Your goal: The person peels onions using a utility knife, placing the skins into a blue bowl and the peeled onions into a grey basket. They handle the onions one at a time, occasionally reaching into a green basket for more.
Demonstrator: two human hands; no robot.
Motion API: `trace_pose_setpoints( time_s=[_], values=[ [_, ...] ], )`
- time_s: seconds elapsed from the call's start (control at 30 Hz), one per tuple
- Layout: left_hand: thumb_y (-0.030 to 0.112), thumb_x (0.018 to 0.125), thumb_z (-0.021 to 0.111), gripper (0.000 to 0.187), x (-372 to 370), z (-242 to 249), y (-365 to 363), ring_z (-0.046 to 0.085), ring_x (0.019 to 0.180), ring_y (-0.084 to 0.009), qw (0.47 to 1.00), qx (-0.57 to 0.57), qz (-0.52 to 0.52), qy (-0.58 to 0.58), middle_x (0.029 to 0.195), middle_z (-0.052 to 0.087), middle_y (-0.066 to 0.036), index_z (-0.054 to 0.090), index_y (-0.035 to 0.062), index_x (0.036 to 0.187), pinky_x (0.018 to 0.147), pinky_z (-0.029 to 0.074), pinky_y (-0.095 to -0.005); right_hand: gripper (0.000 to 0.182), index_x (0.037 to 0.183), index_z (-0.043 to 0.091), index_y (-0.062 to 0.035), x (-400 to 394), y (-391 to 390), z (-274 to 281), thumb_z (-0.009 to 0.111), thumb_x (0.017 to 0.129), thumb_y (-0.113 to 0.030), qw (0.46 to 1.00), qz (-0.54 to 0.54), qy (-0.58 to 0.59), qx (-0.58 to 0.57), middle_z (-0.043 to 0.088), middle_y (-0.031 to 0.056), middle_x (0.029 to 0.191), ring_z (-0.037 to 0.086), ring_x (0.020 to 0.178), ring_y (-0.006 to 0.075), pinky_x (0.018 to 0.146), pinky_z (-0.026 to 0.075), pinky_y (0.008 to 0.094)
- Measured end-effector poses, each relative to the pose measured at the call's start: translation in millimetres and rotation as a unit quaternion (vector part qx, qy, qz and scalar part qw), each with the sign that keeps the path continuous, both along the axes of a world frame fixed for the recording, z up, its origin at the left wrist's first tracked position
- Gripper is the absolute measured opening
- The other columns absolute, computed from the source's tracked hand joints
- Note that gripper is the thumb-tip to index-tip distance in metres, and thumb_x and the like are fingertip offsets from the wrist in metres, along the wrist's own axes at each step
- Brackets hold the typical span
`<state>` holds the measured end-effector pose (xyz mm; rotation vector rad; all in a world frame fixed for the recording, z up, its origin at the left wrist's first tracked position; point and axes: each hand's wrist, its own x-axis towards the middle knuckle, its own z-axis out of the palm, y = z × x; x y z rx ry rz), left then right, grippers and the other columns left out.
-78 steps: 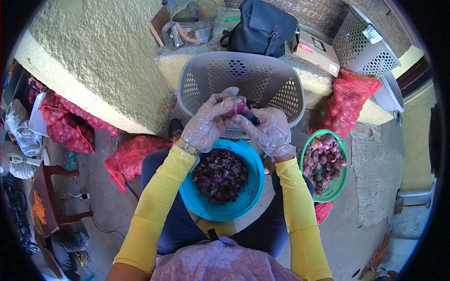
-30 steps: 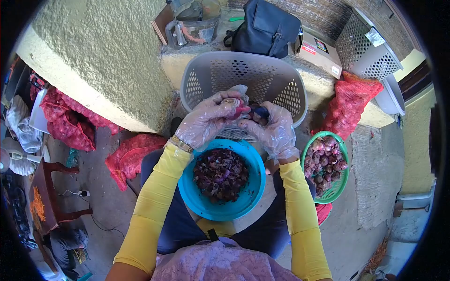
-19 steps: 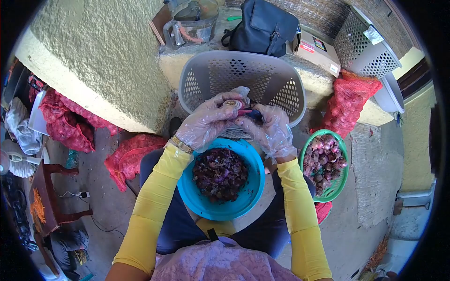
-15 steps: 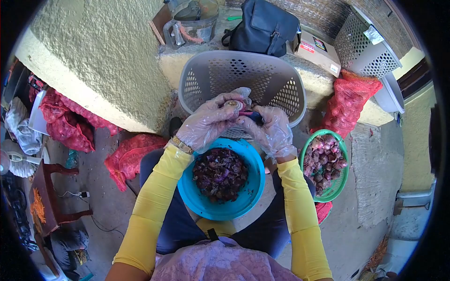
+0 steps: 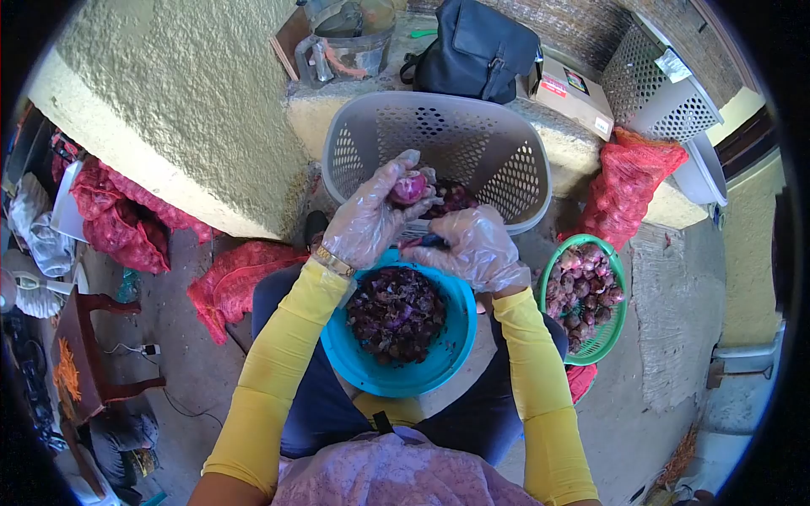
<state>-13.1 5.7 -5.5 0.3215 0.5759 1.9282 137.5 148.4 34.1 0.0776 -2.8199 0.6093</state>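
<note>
Left hand (image 5: 371,221) pinches a peeled onion (image 5: 407,189), likely small, firm, slippery; right hand (image 5: 472,246) closed around a knife (image 5: 424,243).

Both hands are in those thin, crinkly see-through plastic gloves, left hand (image 5: 369,221) and right hand (image 5: 472,250) alike, loose and baggy at the cuffs. Bright yellow sleeves (image 5: 274,371) run snug from the wrists all the way up both arms. There's a gold bracelet or watch band (image 5: 335,261) on the left wrist. Dark navy trousers (image 5: 314,405) on the legs, and a lilac patterned top (image 5: 388,472) down at the bottom edge.
</note>
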Motion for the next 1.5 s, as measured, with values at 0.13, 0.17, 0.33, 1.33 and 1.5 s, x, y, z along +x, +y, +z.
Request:
trace_pose_setpoints(
  time_s=[0.13,0.17,0.33,1.33,1.5],
  values=[
    [0.030,0.107,0.060,0.050,-0.4,7.9,-0.9,0.059,0.127,-0.0271,0.999,0.017,0.027,-0.005,0.134,0.059,-0.017,0.050,0.0015,0.146,0.113,0.051,-0.0448,0.056,0.072,0.070,-0.0036,1.2,-4.1,2.7,0.082,0.078,-0.059,0.999,0.015,-0.020,0.044,0.065,0.0164,0.065,0.066,0.063,0.0384,0.061,0.051,0.0453],
    [0.030,0.107,0.060,0.050,-1.3,6.9,-0.6,0.059,0.127,-0.0271,0.999,0.017,0.026,-0.005,0.134,0.059,-0.017,0.050,0.0015,0.146,0.113,0.051,-0.0448,0.056,0.075,0.071,-0.0035,3.2,-3.9,7.0,0.083,0.076,-0.058,0.999,0.010,-0.024,0.033,0.065,0.0167,0.067,0.066,0.065,0.0384,0.063,0.051,0.0460],
    [0.035,0.107,0.059,0.055,-4.7,5.2,-2.2,0.060,0.126,-0.0297,1.000,0.006,0.002,0.012,0.137,0.056,-0.020,0.047,-0.0007,0.148,0.110,0.053,-0.0435,0.051,0.083,0.073,-0.0031,4.9,1.6,-1.6,0.082,0.078,-0.054,0.999,0.032,0.017,-0.036,0.067,0.0181,0.071,0.067,0.069,0.0396,0.067,0.051,0.0489],
    [0.035,0.112,0.050,0.044,11.9,0.8,3.2,0.061,0.120,-0.0164,0.998,0.006,-0.002,0.063,0.138,0.061,-0.009,0.053,0.0061,0.145,0.093,0.055,-0.0272,0.051,0.093,0.075,-0.0041,-2.2,-3.1,-2.3,0.087,0.080,-0.051,0.963,-0.199,0.059,-0.172,0.070,0.0129,0.073,0.066,0.065,0.0300,0.066,0.052,0.0409],
    [0.033,0.112,0.051,0.041,13.4,-2.0,4.1,0.061,0.116,-0.0104,0.998,0.007,0.004,0.064,0.139,0.063,-0.007,0.056,0.0072,0.143,0.086,0.053,-0.0209,0.053,0.091,0.075,-0.0042,-3.9,-3.6,-2.0,0.083,0.081,-0.056,0.962,-0.198,0.046,-0.183,0.071,0.0212,0.076,0.070,0.075,0.0424,0.069,0.054,0.0491]
  ],
)
